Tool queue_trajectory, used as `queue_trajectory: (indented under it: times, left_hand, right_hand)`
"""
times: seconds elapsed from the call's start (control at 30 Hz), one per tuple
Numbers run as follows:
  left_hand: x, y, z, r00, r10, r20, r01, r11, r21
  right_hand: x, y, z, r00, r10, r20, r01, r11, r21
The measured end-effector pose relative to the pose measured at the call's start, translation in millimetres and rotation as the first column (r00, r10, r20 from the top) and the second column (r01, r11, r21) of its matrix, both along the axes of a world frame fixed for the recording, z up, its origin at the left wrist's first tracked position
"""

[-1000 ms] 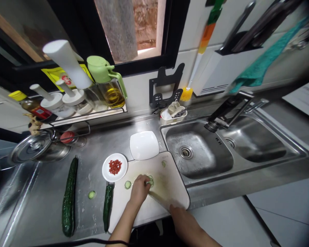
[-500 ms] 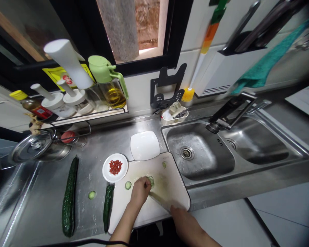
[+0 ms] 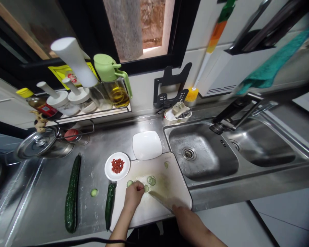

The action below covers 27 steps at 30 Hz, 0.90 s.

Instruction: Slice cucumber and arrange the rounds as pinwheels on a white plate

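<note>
My left hand (image 3: 134,196) is over the cutting board (image 3: 134,216), fingers pinched at a thin cucumber slice (image 3: 146,188). A few overlapping cucumber slices (image 3: 151,180) lie just beyond it, and another slice (image 3: 129,183) is partly behind the hand. In my right hand (image 3: 185,218), at the board's near right, is the handle of a knife (image 3: 161,200); its blade points left across the board, with the tip close to the pinched slice. A cut length of cucumber (image 3: 110,206) rests along the board's left edge.
A small plate of chopped red pieces (image 3: 117,166) and a white square dish (image 3: 147,145) stand behind the board. To the left lie a whole cucumber (image 3: 72,195) and a slice (image 3: 94,192). The sink (image 3: 203,151) is on the right; a spice rack (image 3: 92,115) is at back left.
My left hand has moved left and slightly nearer, away from the overlapping slices, with one slice at its fingertips. The right hand and knife stay nearly in place. The view has shifted slightly.
</note>
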<state>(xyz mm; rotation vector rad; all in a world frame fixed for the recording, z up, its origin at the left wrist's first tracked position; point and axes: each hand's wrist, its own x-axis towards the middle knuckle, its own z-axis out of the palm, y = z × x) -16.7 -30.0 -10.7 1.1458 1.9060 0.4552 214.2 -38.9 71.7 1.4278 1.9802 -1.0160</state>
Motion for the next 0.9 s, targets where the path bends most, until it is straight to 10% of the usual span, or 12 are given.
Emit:
queue_trajectory:
  times: [0.9]
  left_hand:
    - [-4.4, 4.1, 5.9, 0.990, 0.019, -0.141, -0.032, 0.995, -0.090]
  right_hand:
    - [-46.6, 1.1, -1.4, 1.000, -0.009, 0.026, 0.008, 0.999, 0.040]
